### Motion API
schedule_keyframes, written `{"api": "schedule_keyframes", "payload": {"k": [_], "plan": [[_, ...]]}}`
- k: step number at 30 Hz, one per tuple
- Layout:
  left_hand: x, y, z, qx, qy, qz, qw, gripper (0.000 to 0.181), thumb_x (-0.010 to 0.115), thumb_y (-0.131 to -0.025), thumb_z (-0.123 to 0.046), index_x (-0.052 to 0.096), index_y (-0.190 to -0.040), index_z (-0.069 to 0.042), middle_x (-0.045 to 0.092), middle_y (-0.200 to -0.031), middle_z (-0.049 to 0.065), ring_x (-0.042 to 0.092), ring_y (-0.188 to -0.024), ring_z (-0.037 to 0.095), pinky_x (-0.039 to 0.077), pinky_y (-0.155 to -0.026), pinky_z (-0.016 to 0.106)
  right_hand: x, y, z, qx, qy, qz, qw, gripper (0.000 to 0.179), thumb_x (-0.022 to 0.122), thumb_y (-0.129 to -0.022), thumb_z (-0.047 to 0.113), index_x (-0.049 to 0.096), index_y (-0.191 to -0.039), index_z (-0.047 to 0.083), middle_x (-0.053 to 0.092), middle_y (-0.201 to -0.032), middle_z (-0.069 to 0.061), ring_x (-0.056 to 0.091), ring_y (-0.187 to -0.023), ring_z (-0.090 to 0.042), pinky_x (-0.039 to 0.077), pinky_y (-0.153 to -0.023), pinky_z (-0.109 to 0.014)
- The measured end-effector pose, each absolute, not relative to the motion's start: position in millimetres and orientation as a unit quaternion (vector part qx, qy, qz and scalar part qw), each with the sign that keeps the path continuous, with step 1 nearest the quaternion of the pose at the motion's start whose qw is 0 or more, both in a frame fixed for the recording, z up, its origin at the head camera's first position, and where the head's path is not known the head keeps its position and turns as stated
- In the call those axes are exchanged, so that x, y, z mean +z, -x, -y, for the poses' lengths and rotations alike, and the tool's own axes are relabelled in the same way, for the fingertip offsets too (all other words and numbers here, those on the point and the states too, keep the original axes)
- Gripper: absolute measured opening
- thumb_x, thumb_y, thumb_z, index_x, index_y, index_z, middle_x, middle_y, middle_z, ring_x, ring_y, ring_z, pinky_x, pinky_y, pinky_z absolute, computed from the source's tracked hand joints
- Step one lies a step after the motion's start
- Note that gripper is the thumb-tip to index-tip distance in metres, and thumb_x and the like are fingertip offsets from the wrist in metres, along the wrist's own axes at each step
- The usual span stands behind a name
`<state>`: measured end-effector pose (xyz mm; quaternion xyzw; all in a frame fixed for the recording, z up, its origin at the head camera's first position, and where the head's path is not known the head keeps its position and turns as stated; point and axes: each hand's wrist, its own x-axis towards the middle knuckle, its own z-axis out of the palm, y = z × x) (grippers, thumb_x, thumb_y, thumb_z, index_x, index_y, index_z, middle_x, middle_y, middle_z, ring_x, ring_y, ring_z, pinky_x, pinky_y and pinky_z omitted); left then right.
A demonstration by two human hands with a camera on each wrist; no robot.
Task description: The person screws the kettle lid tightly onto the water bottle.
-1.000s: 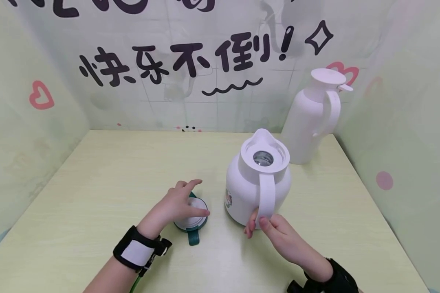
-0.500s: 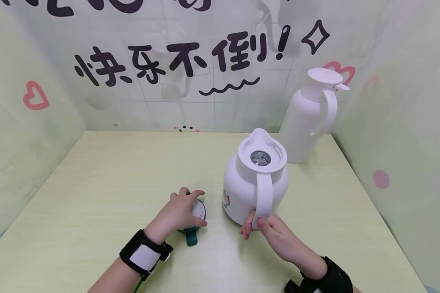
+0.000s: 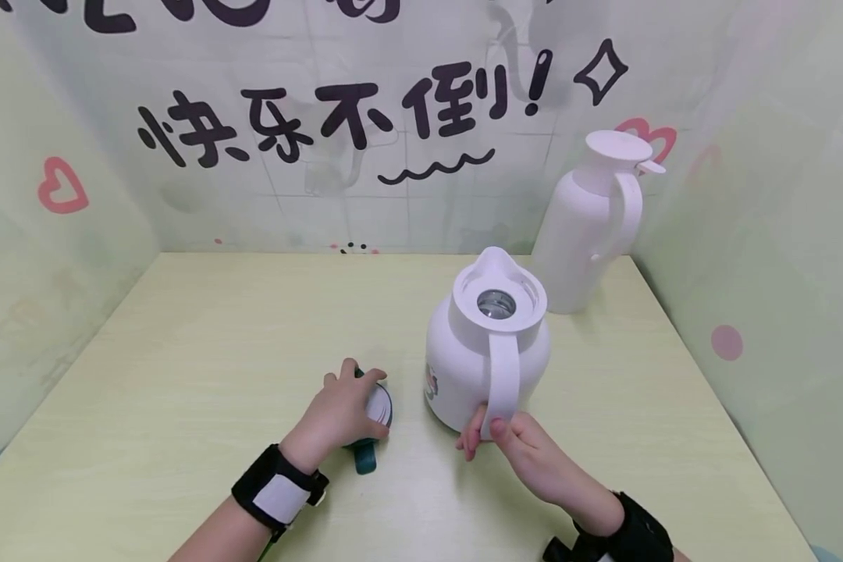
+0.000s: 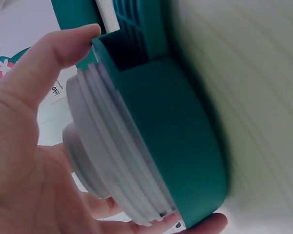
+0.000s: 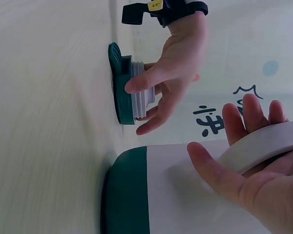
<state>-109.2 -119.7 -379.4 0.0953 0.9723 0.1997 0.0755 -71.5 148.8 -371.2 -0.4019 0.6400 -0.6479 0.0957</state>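
Since the screw lid (image 4: 158,129) rests threads-up, we judge, left hand (image 3: 339,414) grips its rim (image 5: 123,105); right hand (image 3: 539,462) holds vacuum-jug handle (image 3: 503,376).

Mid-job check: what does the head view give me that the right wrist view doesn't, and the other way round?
Only the head view shows the tall jug at the back and the open mouth of the near jug.

Only the right wrist view shows the lid side-on, its white ridged part facing away from the tabletop, and clearly shows the green band round the near jug's base.

Both show the left hand gripping the lid and the right hand at the near jug's handle.
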Motion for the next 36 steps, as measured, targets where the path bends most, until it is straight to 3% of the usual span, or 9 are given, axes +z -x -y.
{"api": "schedule_keyframes", "payload": {"k": [8, 15, 36], "plan": [[-382.6, 107.6, 119.3, 0.208, -0.074, -0.972, 0.077, 0.093, 0.088, -0.062, -0.031, 0.044, -0.140, -0.007, 0.034, -0.126, 0.033, 0.045, -0.087, 0.039, 0.046, -0.056, 0.039, -371.2, 71.3, -149.1, -0.643, 0.403, -0.644, 0.092, 0.043, 0.024, -0.105, 0.026, 0.056, -0.094, 0.000, 0.058, -0.084, -0.015, 0.062, -0.095, -0.031, 0.045, -0.089, -0.036], [-384.1, 105.5, 116.7, 0.166, -0.040, -0.982, 0.085, 0.101, 0.086, -0.063, -0.045, 0.039, -0.142, -0.003, 0.046, -0.108, 0.031, 0.044, -0.090, 0.041, 0.046, -0.056, 0.041, -372.5, 72.1, -150.0, -0.637, 0.405, -0.650, 0.089, 0.044, 0.023, -0.105, 0.025, 0.057, -0.094, 0.000, 0.059, -0.084, -0.014, 0.062, -0.095, -0.033, 0.043, -0.091, -0.036], [-381.4, 107.3, 122.3, 0.194, -0.031, -0.977, 0.089, 0.095, 0.085, -0.064, -0.037, 0.040, -0.141, -0.003, 0.046, -0.112, 0.030, 0.045, -0.092, 0.041, 0.047, -0.063, 0.045, -374.3, 73.0, -152.6, -0.637, 0.405, -0.649, 0.098, 0.042, 0.023, -0.106, 0.025, 0.053, -0.089, 0.002, 0.059, -0.083, -0.016, 0.062, -0.093, -0.029, 0.043, -0.090, -0.034]]}}
